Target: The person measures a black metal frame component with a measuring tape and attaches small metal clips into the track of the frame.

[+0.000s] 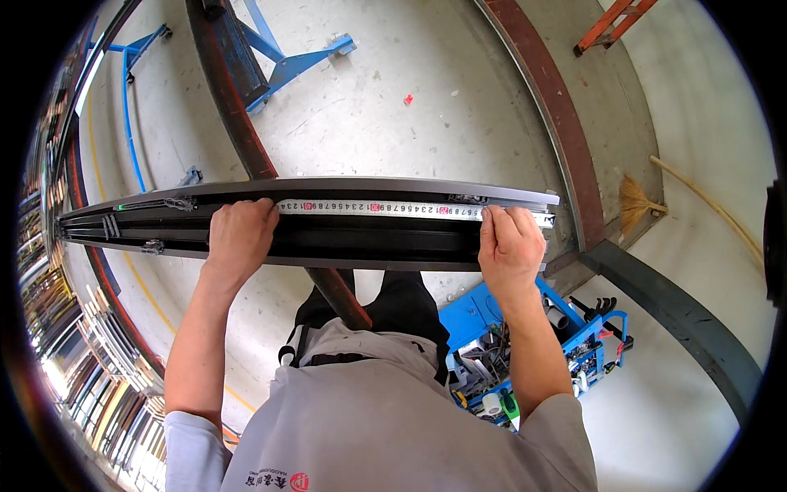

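Observation:
A long dark metal profile [369,239] with lengthwise channels lies crosswise in front of me. Along its upper channel stretches a white tape measure blade [402,208] with black and red markings. My left hand [240,234] is closed at the blade's left end, fingers bent over the profile. Near the profile's right end, my right hand [510,238] pinches the blade, thumb and fingers pressed together. A short bit of blade sticks out right of that hand. Whatever lies under the left fingers is hidden.
Dark beams [238,123] support the profile. A blue tool cart [471,316] with tools stands at my right. Blue wheeled stands [287,70] are beyond, racks of long profiles [123,344] at left. A straw broom [639,205] leans right, near an orange ladder [611,29].

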{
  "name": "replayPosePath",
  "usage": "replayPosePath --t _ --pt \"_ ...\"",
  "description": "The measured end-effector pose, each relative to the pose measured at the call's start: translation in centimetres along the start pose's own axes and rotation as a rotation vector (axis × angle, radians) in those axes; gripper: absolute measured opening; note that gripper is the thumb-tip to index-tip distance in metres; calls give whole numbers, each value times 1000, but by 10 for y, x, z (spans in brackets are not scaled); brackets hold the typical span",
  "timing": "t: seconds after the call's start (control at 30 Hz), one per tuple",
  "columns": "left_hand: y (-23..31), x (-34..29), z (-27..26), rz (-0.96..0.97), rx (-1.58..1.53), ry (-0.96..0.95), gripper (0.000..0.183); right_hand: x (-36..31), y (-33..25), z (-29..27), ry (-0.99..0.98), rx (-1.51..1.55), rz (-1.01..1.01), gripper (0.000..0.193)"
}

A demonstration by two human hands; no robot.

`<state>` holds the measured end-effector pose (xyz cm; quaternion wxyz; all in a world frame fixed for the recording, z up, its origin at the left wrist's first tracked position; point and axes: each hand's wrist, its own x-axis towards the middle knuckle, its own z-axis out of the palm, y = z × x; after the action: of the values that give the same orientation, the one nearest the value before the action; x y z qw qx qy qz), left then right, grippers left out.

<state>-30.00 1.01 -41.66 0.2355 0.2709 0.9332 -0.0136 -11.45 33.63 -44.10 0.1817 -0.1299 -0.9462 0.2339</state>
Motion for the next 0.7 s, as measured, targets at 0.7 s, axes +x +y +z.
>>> replayPosePath --t 0.7 --pt "1 0 0 -2 -23 -6 24 -1 8 3 7 206 105 4"
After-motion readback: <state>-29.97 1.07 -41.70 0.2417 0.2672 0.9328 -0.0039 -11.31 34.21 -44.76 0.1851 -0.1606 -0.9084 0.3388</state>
